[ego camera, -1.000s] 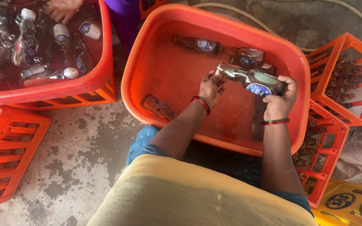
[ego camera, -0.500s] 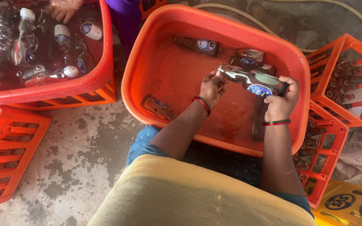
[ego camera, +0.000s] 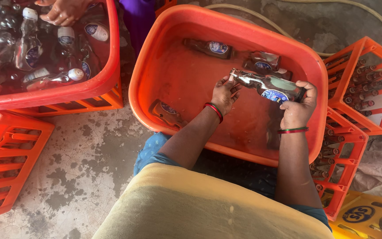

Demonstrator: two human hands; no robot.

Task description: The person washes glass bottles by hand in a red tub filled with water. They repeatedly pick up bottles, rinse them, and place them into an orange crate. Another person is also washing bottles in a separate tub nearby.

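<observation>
While another person's hand [ego camera: 65, 11] reaches into the bottle-filled tub [ego camera: 107, 79] at ten o'clock, the left hand [ego camera: 223, 93] pinches the neck of a brown bottle [ego camera: 268, 86] held above the orange basin [ego camera: 155, 57], the right hand [ego camera: 299, 108] clenching its base. Several bottles [ego camera: 208, 47] lie soaking, seemingly unwashed; the crate [ego camera: 368, 75] at three o'clock holds finished ones.

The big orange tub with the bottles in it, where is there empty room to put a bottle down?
In the orange tub, the middle is bare, between the left hand and the bottle by the near-left wall. The far-right corner is crowded with lying bottles. The crates on the right are packed. The concrete floor left of the tub is open.
</observation>
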